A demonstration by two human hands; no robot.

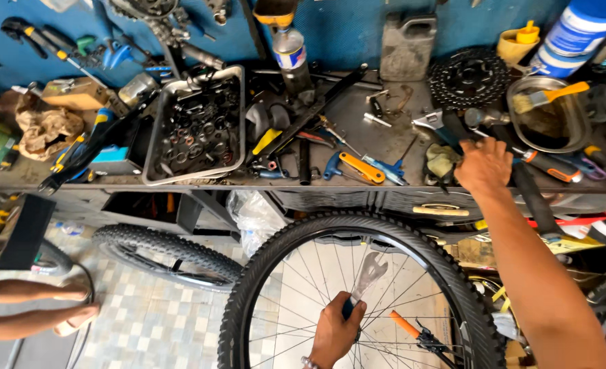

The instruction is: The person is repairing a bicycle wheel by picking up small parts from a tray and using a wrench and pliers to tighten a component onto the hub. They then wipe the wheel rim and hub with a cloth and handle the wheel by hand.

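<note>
Your left hand (335,333) grips a flat wrench (366,275) at the middle of the bike wheel (357,294) below the desk (357,133), while your right hand (484,166) closes on a black-handled tool (525,184) you likely need next.

head camera, looking steeply down, facing the workbench (385,147), close above wheel (357,287)

We find a bicycle repair workshop. A cluttered workbench (357,137) carries wrenches, a cassette sprocket (468,76) and a metal tray of small parts (195,126); tools hang on the blue wall (344,31), and spoked wheels (357,294) stand on the tiled floor (153,321).
</note>
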